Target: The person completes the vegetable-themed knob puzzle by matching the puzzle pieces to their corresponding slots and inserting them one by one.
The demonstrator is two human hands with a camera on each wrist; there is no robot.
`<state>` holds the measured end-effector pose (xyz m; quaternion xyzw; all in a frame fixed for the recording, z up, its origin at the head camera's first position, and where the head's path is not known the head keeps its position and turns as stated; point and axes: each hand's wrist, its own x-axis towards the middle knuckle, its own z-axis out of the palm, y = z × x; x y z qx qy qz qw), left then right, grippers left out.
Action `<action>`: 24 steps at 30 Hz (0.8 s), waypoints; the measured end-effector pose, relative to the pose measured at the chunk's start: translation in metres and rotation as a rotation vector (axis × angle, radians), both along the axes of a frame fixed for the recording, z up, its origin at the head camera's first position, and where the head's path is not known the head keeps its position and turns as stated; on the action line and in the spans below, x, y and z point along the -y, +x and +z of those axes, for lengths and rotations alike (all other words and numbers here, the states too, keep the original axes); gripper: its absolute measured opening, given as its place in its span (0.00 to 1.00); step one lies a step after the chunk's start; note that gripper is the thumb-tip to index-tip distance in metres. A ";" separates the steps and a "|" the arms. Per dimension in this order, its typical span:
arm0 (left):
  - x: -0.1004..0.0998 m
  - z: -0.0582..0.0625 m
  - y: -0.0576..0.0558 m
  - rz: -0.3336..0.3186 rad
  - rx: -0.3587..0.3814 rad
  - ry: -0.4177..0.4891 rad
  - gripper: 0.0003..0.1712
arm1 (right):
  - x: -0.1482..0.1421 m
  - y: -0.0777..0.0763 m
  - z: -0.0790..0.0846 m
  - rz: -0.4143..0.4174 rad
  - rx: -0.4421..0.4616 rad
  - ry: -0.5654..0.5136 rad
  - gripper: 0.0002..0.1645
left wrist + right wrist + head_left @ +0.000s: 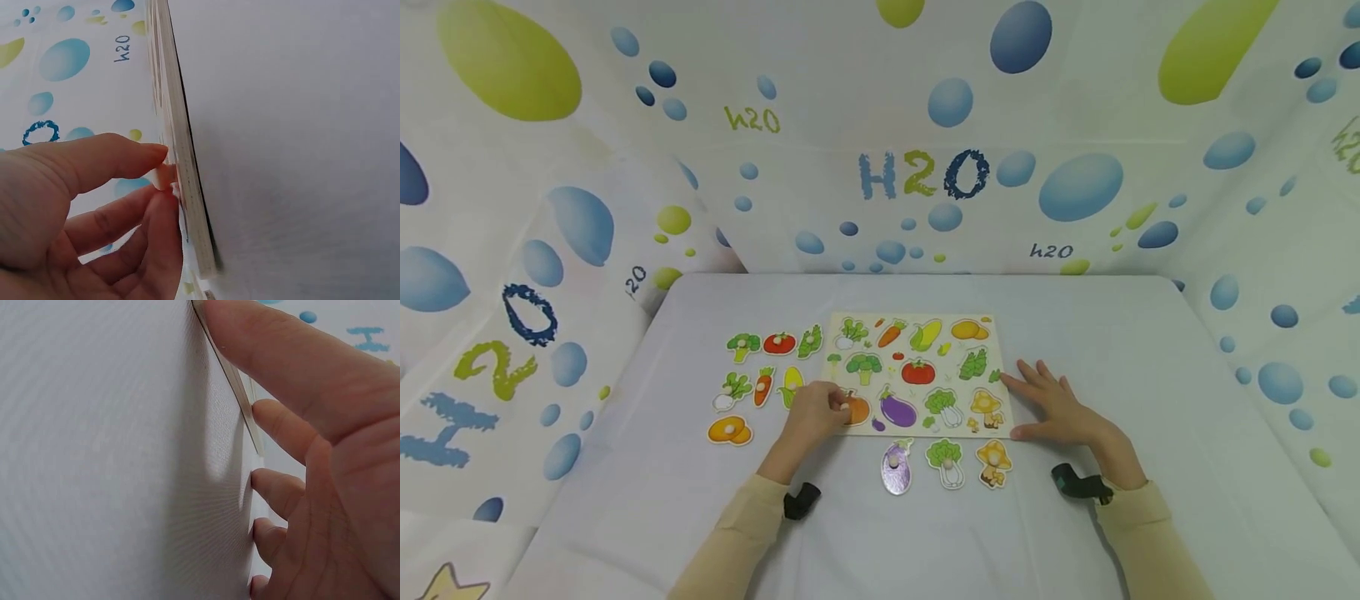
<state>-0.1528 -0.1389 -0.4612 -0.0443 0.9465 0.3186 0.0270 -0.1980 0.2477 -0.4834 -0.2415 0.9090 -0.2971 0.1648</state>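
A puzzle board [917,433] printed with vegetables lies flat on the table. Over its front left corner, my left hand [815,410] pinches the small knob [164,177] of an orange pumpkin piece [857,410] between thumb and fingers. The pumpkin lies at its printed place; whether it sits fully down in it cannot be told. At the board's right edge my right hand [1060,410] rests with spread fingers, its thumb and index fingertip touching the edge. Just in front of the board are an eggplant piece [896,471], a bok choy piece [951,473] and a mushroom piece [994,454].
Left of the board lie several knobbed pieces, among them broccoli [743,345], a tomato [780,342], a carrot [763,388], corn [790,380] and a potato [728,430]. A white cloth covers the table [1075,317]. Printed curtains [820,183] stand behind and at both sides.
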 end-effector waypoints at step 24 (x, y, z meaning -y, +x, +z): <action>-0.040 -0.003 0.047 -0.293 -0.035 0.249 0.11 | 0.000 -0.001 0.001 -0.015 0.014 0.021 0.55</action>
